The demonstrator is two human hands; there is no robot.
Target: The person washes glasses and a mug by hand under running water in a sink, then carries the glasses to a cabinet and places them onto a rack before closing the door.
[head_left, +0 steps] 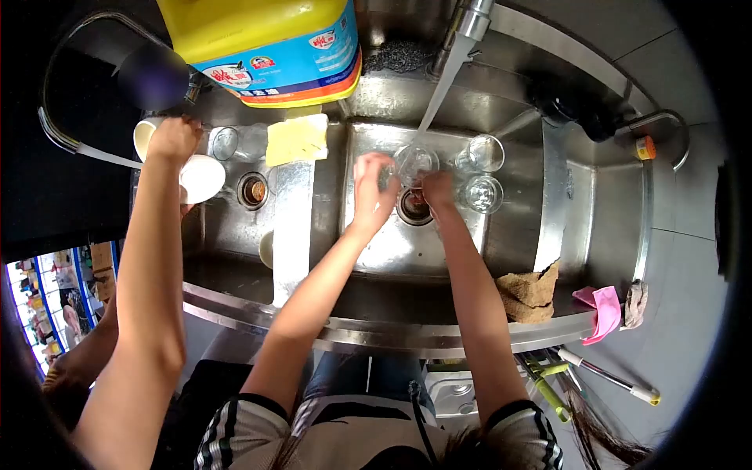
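In the middle sink basin, a clear drinking glass [418, 161] is under the running water from the tap [475, 22]. My right hand [439, 190], somewhat blurred, is closed on the near right side of this glass. Just left of the glass is my left hand [371, 188], its fingers curved and its thumb apart from them. Two more clear glasses, a far one [487, 153] and a nearer one [483, 194], rest to the right of my right hand. Below the held glass, the drain [415, 208] is partly covered by my right hand.
At the left basin, another person's hand [174, 139] is by a white bowl [202, 178]. A yellow cloth [298, 139] lies on the divider near a large yellow jug [274, 55]. A brown cloth [529, 294] and pink glove [601, 312] hang at the front edge. Steel wool [399, 56] sits behind.
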